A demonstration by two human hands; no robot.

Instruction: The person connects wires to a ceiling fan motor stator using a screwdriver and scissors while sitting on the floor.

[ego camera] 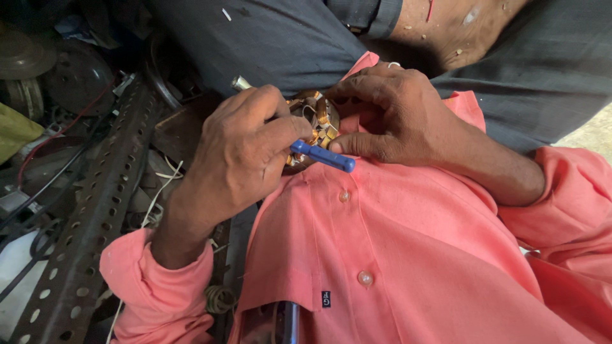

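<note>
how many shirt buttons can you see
2. One button sits just below the blue-handled tool held in the left hand. The other button is lower on the pink shirt. More may be hidden under the hands.

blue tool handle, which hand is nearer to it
Left. The left hand grips the blue tool handle; the right hand sits just beyond it, thumb beside its end, on the copper-wound part.

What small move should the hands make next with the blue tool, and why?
Probably ease the blue-handled tool gently along the copper windings: the left hand grips it there, while the right hand steadies the coil.
</note>
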